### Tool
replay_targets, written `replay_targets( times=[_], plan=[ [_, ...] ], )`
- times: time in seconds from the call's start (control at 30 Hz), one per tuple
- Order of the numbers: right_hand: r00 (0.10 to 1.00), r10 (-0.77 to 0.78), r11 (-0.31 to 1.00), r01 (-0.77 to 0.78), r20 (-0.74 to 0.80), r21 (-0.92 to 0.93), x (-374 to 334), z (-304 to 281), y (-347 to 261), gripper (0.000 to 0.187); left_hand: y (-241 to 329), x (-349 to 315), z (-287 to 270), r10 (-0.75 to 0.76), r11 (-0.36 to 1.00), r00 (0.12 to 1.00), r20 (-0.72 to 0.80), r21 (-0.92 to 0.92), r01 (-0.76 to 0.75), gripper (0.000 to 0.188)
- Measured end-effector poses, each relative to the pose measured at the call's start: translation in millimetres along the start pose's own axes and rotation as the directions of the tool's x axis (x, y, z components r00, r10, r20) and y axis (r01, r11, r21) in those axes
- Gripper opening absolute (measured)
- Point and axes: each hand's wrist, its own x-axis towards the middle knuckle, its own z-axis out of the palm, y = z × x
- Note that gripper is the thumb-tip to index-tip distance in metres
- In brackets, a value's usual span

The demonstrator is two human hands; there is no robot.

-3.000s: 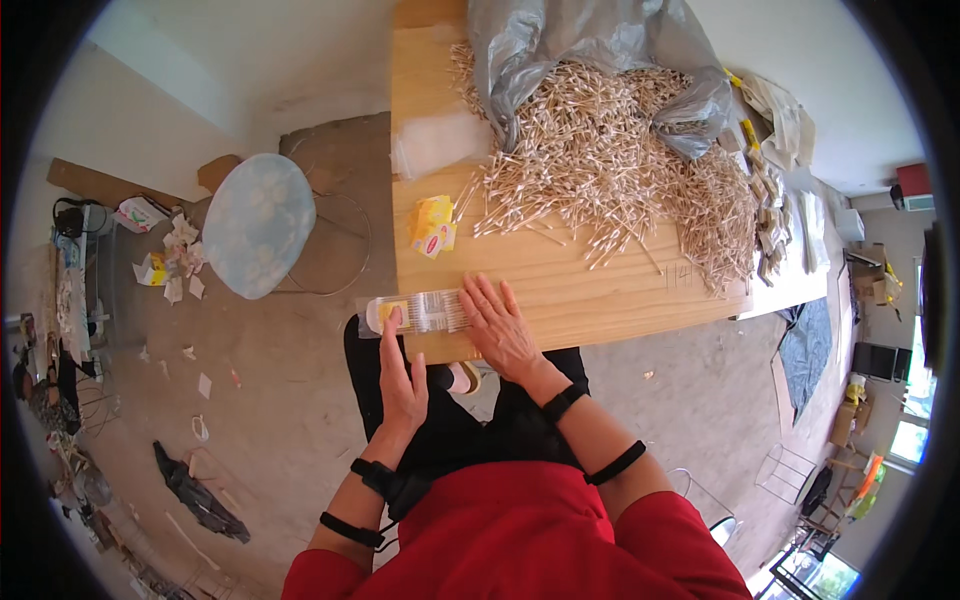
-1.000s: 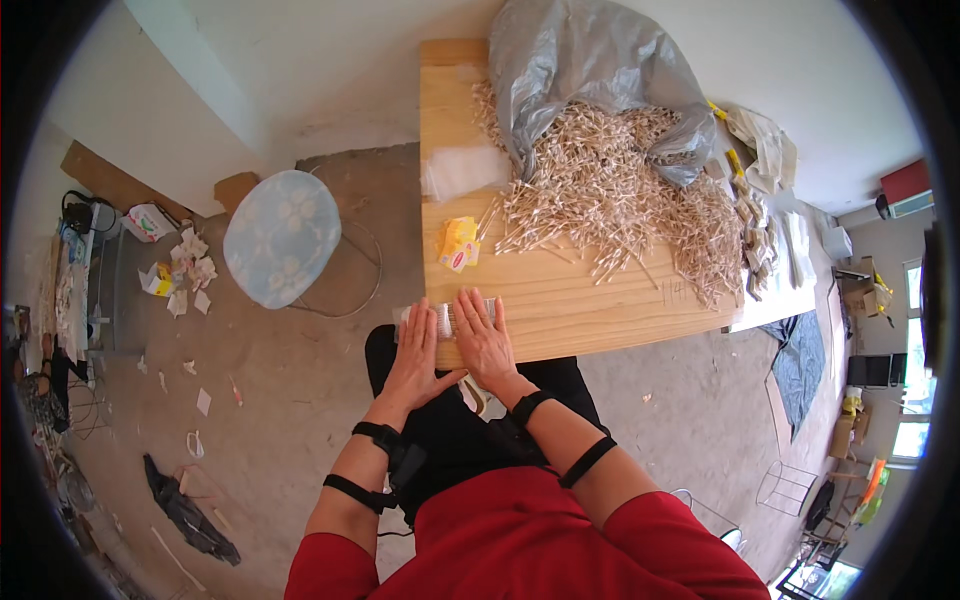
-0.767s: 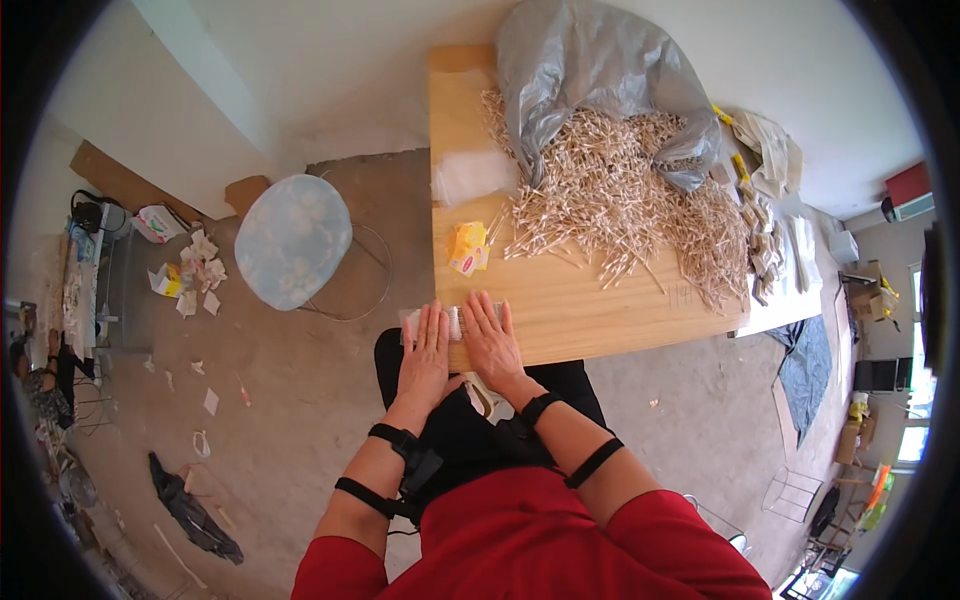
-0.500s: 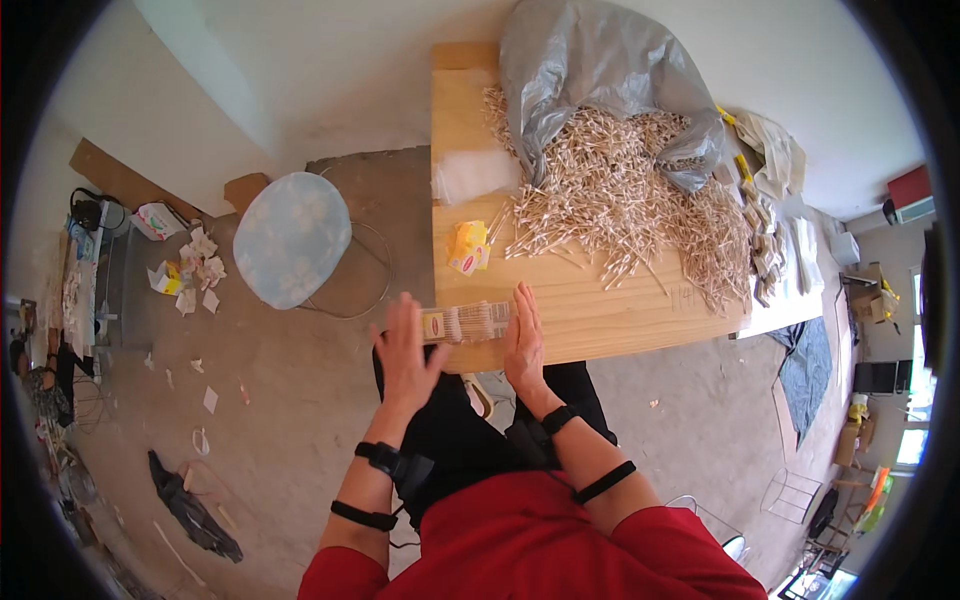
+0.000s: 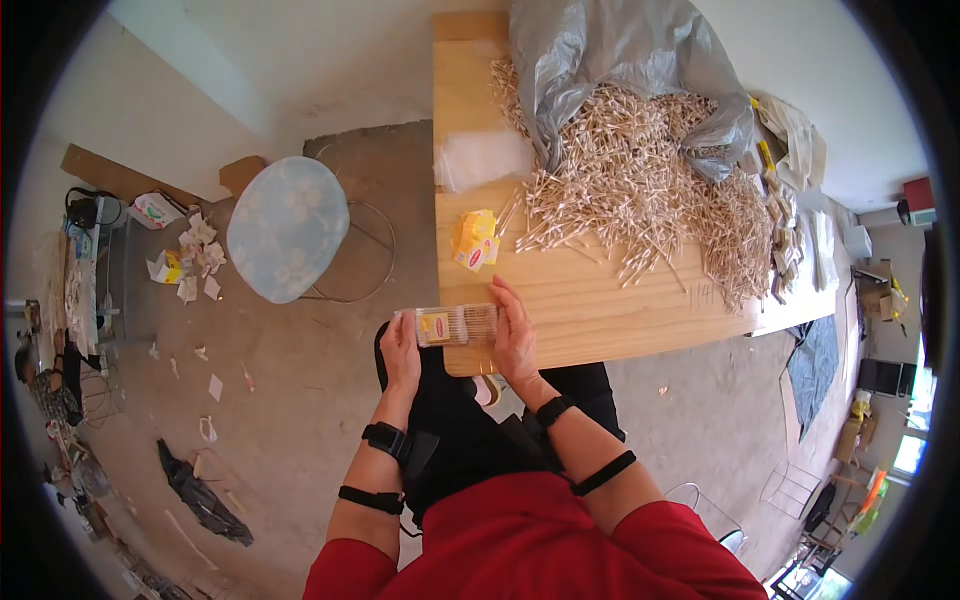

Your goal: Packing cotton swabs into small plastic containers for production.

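A clear pack of cotton swabs [image 5: 470, 326] with a yellow label card inside lies at the table's near left corner, its left end past the edge. My left hand [image 5: 402, 352] holds that left end, thumb and fingers closed around it. Against the right end rests my right hand [image 5: 514, 338], its fingers upright along the side, so the pack is held between both hands. Beyond it lie several yellow cards [image 5: 476, 238]. A large heap of loose cotton swabs [image 5: 630, 195] spills from a grey plastic bag [image 5: 630, 45] at the back.
Clear plastic sleeves [image 5: 484, 160] lie at the wooden table's [image 5: 590, 325] left edge. Filled packs [image 5: 785, 245] and a cloth [image 5: 795, 140] are at its right. A stool with a pale blue cover [image 5: 288, 228] stands to the left, near scattered paper scraps [image 5: 203, 248] on the floor.
My left hand has come down from above the pack's left end and closed on it. My right hand has moved in against the other end. The view has shifted slightly.
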Motion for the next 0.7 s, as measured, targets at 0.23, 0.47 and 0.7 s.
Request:
replay_targets(
  times=[0.23, 0.47, 0.7],
  plan=[
    [0.998, -0.011, 1.000, 0.011, -0.058, -0.003, 2.7, 5.4, -4.6, 0.035, 17.7, -0.6, 2.1, -0.036, 0.985, 0.999, 0.000, 0.171, 0.035, 0.038],
    [0.997, 0.015, 0.999, -0.011, -0.079, 0.047, 0.0, 14.3, -6.8, 0.035, 15.2, -4.2, 6.0, 0.233, 0.913, 0.970, -0.067, 0.358, -0.194, 0.034],
    [0.983, 0.150, 0.952, -0.115, -0.107, 0.284, -5.0, 62.2, -12.0, 0.030, 32.3, -8.5, 12.5, 0.265, 0.867, 0.964, -0.026, 0.443, -0.227, 0.030]
  ],
)
